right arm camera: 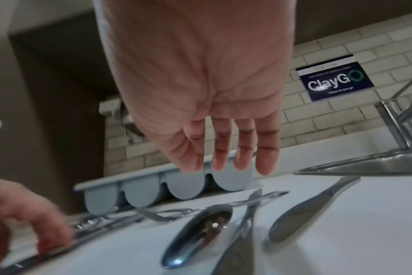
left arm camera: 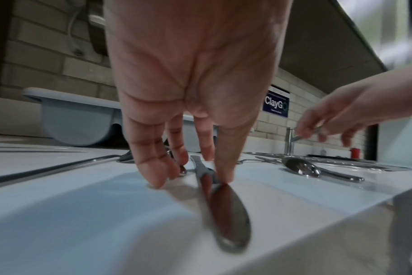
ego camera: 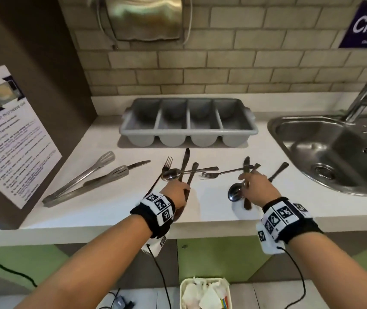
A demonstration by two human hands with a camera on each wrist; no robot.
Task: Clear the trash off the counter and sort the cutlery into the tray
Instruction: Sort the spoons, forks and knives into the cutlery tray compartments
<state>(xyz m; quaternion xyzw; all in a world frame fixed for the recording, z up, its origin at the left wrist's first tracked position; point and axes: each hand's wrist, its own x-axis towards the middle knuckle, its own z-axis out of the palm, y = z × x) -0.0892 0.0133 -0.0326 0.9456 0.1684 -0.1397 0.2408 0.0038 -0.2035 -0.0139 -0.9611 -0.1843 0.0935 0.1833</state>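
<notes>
An empty grey cutlery tray with several compartments stands at the back of the white counter. Loose knives, forks and spoons lie in front of it. My left hand reaches down into the left pile. In the left wrist view its fingertips pinch a spoon, which is tipped on its edge. My right hand hovers over the right pile, fingers straight and holding nothing. Under it lie a spoon, a fork and a knife.
Long metal tongs lie at the left with a knife behind them. The steel sink and tap are at the right. A white bin holding crumpled paper stands on the floor below the counter edge.
</notes>
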